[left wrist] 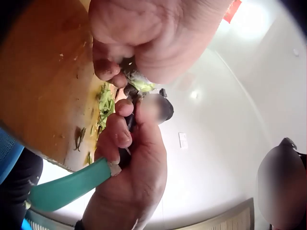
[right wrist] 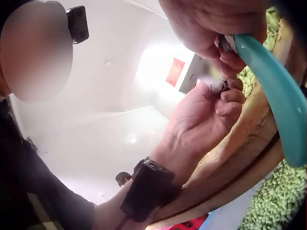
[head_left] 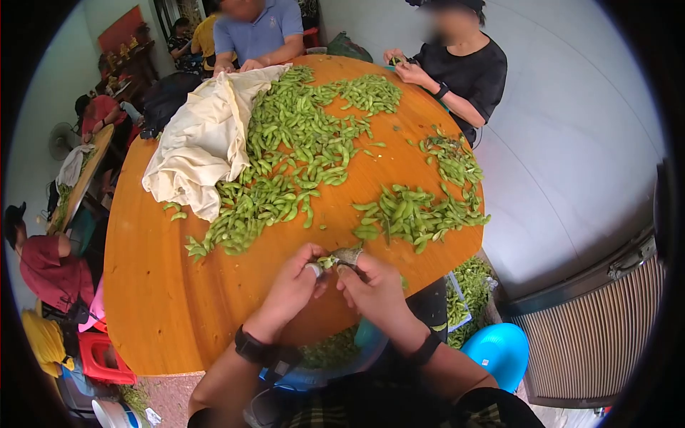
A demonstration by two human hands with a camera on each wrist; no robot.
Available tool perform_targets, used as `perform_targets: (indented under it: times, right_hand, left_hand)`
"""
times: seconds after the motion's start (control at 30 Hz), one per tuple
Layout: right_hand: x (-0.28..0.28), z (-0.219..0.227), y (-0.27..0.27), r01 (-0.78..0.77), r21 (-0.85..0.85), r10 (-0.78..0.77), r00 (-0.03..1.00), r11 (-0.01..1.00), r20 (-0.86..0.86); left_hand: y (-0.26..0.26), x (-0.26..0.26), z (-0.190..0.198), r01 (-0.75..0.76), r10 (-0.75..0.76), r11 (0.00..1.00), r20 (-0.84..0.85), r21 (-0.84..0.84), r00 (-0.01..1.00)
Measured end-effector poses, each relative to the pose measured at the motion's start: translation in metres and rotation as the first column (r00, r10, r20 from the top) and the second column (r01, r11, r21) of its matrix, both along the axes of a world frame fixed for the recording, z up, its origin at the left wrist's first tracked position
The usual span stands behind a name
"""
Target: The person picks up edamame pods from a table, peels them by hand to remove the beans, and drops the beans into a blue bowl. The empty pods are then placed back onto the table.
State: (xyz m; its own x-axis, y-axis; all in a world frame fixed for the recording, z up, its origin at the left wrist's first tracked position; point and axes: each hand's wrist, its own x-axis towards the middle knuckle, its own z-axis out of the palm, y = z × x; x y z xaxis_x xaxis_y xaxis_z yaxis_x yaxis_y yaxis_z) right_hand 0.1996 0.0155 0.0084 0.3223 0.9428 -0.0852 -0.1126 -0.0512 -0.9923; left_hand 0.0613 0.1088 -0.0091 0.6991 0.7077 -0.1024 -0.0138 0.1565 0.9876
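Note:
My left hand (head_left: 291, 285) pinches a green bean pod (head_left: 327, 262), with a pale wrap on one digit. Close beside it, my right hand (head_left: 377, 291) curls round a tool with a curved teal handle (right wrist: 273, 91); its working end is hidden among the fingers. A grey, rough-looking piece (head_left: 348, 255) shows at the right fingertips. In the left wrist view, the pod's pale green end (left wrist: 144, 86) lies between both hands' fingertips. Both hands are over the near edge of the round wooden table (head_left: 171, 299), above a blue basin (head_left: 300, 378) holding green beans.
A large heap of pods (head_left: 292, 135) spreads across the table beside a cream cloth (head_left: 200, 135). A smaller pile of pods (head_left: 414, 214) lies ahead on the right. Two people sit across the table. A blue plastic lid or stool (head_left: 499, 357) and a red stool (head_left: 103, 360) stand below.

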Motion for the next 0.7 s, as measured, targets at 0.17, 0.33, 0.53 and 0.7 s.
perform_targets:
  times: [0.17, 0.33, 0.53, 0.7]
  right_hand:
    - [-0.002, -0.005, 0.001, 0.016, 0.095, -0.024, 0.997, 0.995, 0.078]
    - [-0.002, -0.003, -0.005, -0.018, 0.053, 0.018, 1.0, 0.998, 0.006]
    - [0.005, -0.011, -0.01, 0.015, 0.03, -0.013, 0.998, 0.999, -0.057]
    - [0.065, -0.031, -0.009, 0.173, 0.097, -0.194, 0.935, 0.98, 0.296]
  left_hand:
    - [-0.01, 0.002, 0.012, 0.006, -0.006, 1.0, 0.068, -0.011, 0.998]
    - [-0.015, 0.002, 0.014, -0.061, 0.066, 0.997, -0.117, 0.049, 0.991]
    - [-0.024, -0.002, 0.005, -0.086, 0.329, 0.664, -0.187, 0.743, 0.926]
    - [-0.013, -0.01, 0.031, 0.135, 0.535, 0.445, -0.384, 0.885, 0.753]
